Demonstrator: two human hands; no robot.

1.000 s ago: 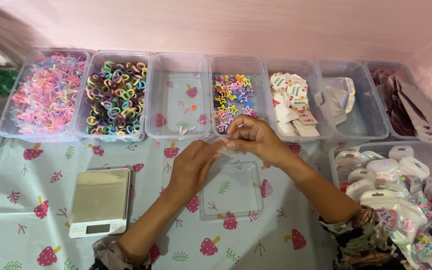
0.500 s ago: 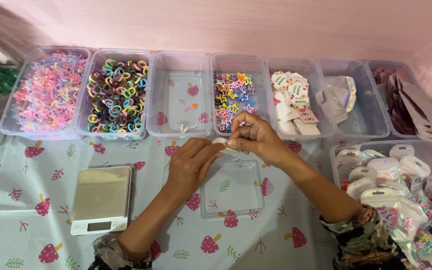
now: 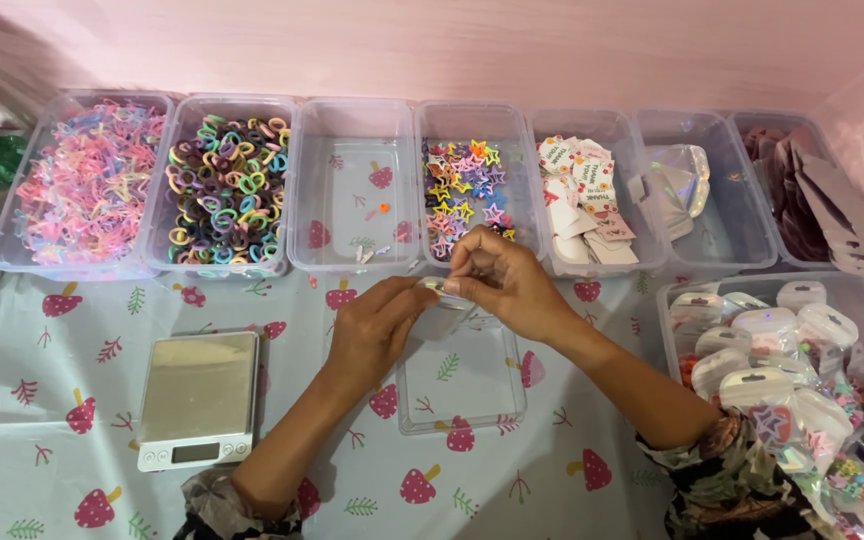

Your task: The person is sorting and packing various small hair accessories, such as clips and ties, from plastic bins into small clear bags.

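I see both hands pinching 1 small clear pouch [image 3: 440,292]: left hand [image 3: 372,330] grips near-left edge, right hand [image 3: 502,280] nips top edge. Pouch between fingertips, directly above clear tray [image 3: 460,400]; star-clip bin [image 3: 467,190] just beyond.

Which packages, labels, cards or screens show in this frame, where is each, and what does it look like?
Small clear pouch: pinched between left hand and right hand.
Printed cards: fifth bin, white with floral spots.
Iridescent bags: sixth bin.
Filled packets: right bin, white hang tabs.
Scale display: front left, small dark strip, silver platform.
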